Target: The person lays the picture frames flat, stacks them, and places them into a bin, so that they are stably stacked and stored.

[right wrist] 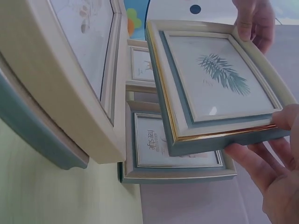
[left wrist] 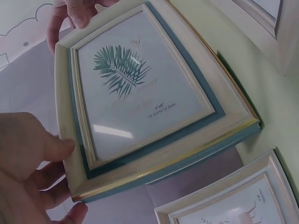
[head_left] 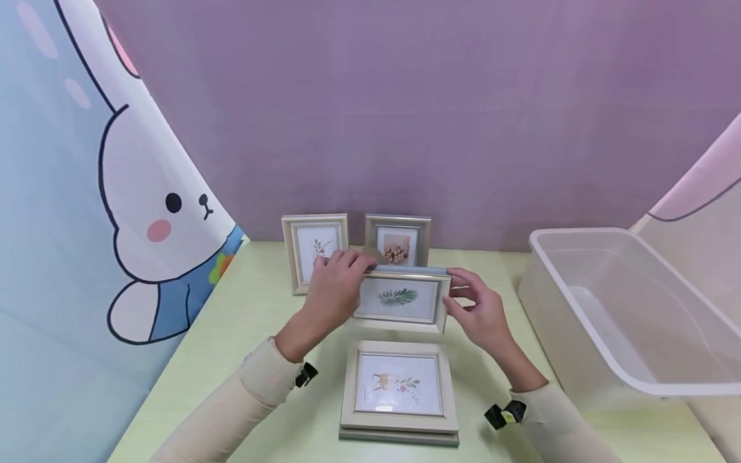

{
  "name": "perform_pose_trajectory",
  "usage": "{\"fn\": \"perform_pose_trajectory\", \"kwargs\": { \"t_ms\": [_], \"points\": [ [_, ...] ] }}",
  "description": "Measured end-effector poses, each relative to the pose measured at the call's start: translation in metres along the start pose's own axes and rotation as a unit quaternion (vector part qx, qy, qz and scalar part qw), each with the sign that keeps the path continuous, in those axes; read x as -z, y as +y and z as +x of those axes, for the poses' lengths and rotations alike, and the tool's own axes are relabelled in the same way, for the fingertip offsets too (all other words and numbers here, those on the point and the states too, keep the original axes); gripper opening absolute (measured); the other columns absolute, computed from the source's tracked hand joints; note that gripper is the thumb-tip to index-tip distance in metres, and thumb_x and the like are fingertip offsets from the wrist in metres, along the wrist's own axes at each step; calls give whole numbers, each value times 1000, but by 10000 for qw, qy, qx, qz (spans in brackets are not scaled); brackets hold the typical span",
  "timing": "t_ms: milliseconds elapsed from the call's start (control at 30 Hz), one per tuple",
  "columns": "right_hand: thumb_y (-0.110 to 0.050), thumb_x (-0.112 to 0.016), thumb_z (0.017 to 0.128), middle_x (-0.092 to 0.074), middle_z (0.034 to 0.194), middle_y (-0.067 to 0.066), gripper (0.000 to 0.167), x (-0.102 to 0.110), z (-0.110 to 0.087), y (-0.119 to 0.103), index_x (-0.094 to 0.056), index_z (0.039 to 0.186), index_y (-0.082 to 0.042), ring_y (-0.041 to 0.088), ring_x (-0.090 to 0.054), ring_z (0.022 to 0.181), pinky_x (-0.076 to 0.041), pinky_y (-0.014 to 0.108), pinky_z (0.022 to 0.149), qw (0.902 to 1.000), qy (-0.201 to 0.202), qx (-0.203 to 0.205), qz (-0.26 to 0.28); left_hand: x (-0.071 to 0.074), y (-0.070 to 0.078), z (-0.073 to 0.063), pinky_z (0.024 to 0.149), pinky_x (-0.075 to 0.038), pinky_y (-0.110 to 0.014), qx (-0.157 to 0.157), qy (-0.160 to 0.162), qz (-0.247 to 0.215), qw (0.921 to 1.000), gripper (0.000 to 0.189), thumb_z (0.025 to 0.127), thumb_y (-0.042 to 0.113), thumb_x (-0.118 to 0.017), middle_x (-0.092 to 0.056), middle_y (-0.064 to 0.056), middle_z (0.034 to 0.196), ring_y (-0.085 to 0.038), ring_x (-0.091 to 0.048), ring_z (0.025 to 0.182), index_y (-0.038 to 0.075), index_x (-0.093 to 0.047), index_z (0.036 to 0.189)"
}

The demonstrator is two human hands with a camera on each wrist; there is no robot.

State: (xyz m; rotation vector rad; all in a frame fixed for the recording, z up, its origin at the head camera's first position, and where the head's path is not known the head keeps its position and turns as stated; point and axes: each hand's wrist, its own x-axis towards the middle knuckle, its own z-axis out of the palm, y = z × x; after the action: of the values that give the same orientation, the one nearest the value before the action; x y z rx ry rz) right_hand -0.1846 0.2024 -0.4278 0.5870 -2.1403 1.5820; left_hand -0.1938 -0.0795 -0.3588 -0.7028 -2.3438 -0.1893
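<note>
Between both hands is a picture frame with a green palm-leaf print, cream border, gold line and blue-grey outer edge. It is raised off the table and tilted. My left hand grips its left end; in the left wrist view the thumb of that hand lies on the front border with fingers behind. My right hand pinches the right end, thumb in front and fingers at the back, as the right wrist view of the hand shows. Nearer me, a cream frame lies flat on another frame.
Two frames stand upright at the back: a cream frame with a flower print and a grey-brown frame, partly hidden by the held one. A translucent white bin stands at the right. Behind the pale green table hangs a purple cloth.
</note>
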Motion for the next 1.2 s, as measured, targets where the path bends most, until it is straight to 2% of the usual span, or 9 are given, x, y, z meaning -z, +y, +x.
{"fn": "perform_pose_trajectory", "kwargs": {
  "t_ms": [100,200,267,433,567,767,833,1000,1200],
  "points": [
    [17,-72,82,-69,104,28,52,0,1,0,-60,130,-1,-5,-68,90,-61,21,62,9999,79,91,-5,2,-7,-2,66,-49,-43,146,-155,-318,9993,20,94,12,-71,-71,-5,109,-28,-67,95,16,-71,113],
    [19,-71,81,-69,102,29,52,1,2,-1,-60,129,1,-6,-68,89,-61,21,61,9998,142,123,32,7,-15,-3,69,-52,-44,515,-585,-837,9934,21,94,15,-73,-70,-5,112,-28,-66,98,16,-71,115],
    [20,-70,80,-69,102,30,52,2,3,-1,-60,128,2,-6,-68,89,-61,21,60,9997,188,142,69,13,-21,-4,75,-55,-45,808,-921,-1313,9837,22,95,15,-72,-69,-6,115,-27,-66,101,14,-71,118],
    [23,-69,79,-68,100,30,52,4,4,-1,-60,126,3,-5,-68,88,-60,20,59,9994,247,215,147,21,-39,-7,91,-57,-46,1290,-1544,-2464,9481,26,97,14,-70,-68,-9,119,-25,-66,109,9,-68,122],
    [23,-69,79,-67,100,31,52,6,4,0,-59,126,4,-4,-69,88,-60,21,59,9992,215,263,213,18,-54,-6,93,-58,-47,1540,-1874,-3276,9132,37,96,17,-71,-66,-13,126,-29,-66,114,8,-62,131],
    [25,-68,78,-67,99,32,53,8,2,1,-57,126,6,-5,-69,88,-60,21,58,9991,146,319,238,7,-75,-7,95,-60,-42,1954,-2397,-4661,8289,63,97,21,-71,-49,-15,149,-35,-55,133,11,-41,151],
    [25,-68,78,-66,99,33,52,9,2,1,-57,126,7,-5,-68,88,-60,21,58,9990,125,345,249,3,-81,-8,100,-57,-44,1911,-2512,-4978,8078,69,96,21,-72,-42,-13,156,-38,-50,138,13,-36,154],
    [25,-67,78,-65,99,35,51,9,0,0,-56,125,8,-4,-69,87,-60,22,57,9989,68,312,350,-4,-90,-9,108,-51,-50,1521,-2765,-5531,7711,80,95,28,-73,-26,-5,167,-42,-37,149,20,-26,160],
    [26,-66,77,-66,98,26,52,8,-3,0,-55,125,10,-4,-69,87,-60,23,56,9986,64,305,423,-12,-92,-8,111,-46,-58,956,-3031,-5998,7343,100,87,55,-75,-17,1,171,-42,-24,155,25,-18,163]
  ]
}}
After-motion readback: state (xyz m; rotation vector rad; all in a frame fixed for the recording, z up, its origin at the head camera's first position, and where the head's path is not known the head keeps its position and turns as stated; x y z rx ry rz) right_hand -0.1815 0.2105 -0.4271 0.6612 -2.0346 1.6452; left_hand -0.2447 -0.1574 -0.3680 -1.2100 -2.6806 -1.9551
